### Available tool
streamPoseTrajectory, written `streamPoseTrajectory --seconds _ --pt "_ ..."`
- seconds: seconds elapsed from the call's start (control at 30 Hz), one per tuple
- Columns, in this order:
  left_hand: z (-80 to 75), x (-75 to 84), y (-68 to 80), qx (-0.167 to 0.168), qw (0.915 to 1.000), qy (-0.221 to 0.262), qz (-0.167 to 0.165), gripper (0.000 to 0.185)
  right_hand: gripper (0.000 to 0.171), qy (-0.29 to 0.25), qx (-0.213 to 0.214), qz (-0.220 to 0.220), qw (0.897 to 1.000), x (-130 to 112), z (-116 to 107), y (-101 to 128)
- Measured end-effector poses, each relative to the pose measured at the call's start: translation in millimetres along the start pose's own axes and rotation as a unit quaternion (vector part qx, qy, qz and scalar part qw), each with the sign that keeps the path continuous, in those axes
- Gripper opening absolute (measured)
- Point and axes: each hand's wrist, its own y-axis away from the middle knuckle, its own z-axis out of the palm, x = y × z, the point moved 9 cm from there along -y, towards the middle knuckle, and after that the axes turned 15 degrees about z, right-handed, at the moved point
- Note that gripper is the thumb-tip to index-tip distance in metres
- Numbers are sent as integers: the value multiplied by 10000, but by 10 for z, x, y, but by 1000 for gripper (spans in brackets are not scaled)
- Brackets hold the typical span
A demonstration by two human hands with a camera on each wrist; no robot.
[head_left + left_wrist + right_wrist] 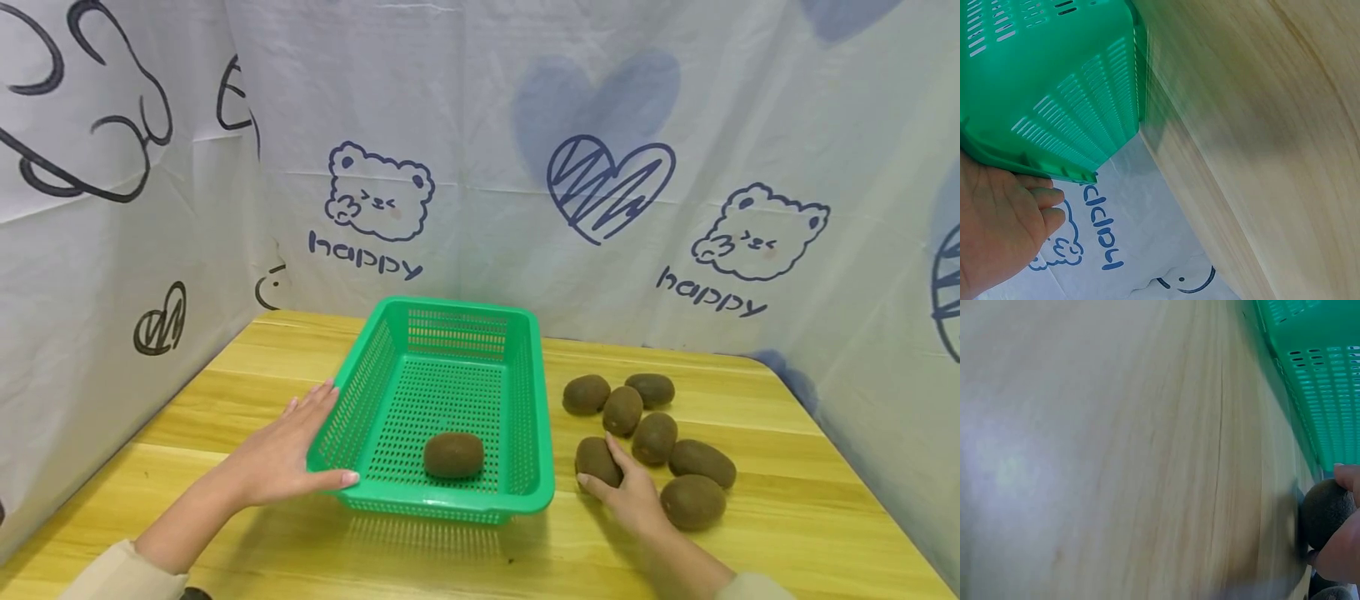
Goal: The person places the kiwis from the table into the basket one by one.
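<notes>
Head view: our right hand (633,492) is curled over a kiwi (596,461) on the table (225,392), fingers wrapped on its top and near side. Our left hand (288,454) lies spread and flat against the basket's (525,400) left wall, thumb along the front rim.

Risks, as we judge them:
- The gripped kiwi sits touching or just beside its neighbours. Lifting it at a slant could nudge the next kiwi over and set it rolling, since these are rounded and the tabletop is smooth.
- The grip looks to be fingertips more than palm. A fuzzy, oval fruit could slip out if we squeeze only at one end.
- The basket is light plastic. If the left hand pushes rather than steadies, the basket may slide right, toward the loose fruit.
- The lone kiwi (453,455) in the basket lies near the front wall and could roll if the basket shifts.

Look of the held kiwi: dull brown, matte, egg-shaped, no visible bruising. Right wrist view shows it (1325,512) dark and rounded against the fingertips (1347,476), just beside the basket's green wall (1322,375). Left wrist view shows only the basket corner (1066,94) against the left hand (997,237).

Six more kiwis lie clustered right of the basket.
</notes>
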Motion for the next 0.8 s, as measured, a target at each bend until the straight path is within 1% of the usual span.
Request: streamPoseTrajectory --seconds 0.13,0.23,0.37,0.5,0.67,0.8 --pt "1 9 7 -8 10000 -36 3 105 85 74 106 192 9997 31 -15 -19" --pt "-4 18 6 3 10000 -46 5 105 84 6 49 209 9998 49 -26 -32" --pt "-9 31 -9 10 10000 -30 23 104 78 0 49 84 10000 42 -69 -41" --pt "-5 28 -15 -9 10000 -37 11 105 74 105 166 -57 9998 4 -114 -50" --pt "-8 24 -12 4 10000 -20 2 105 72 -104 90 -161 9998 -57 -146 -67" --pt "-15 21 -4 3 10000 -1 -6 104 72 -256 6 -277 9993 -159 -178 -62"
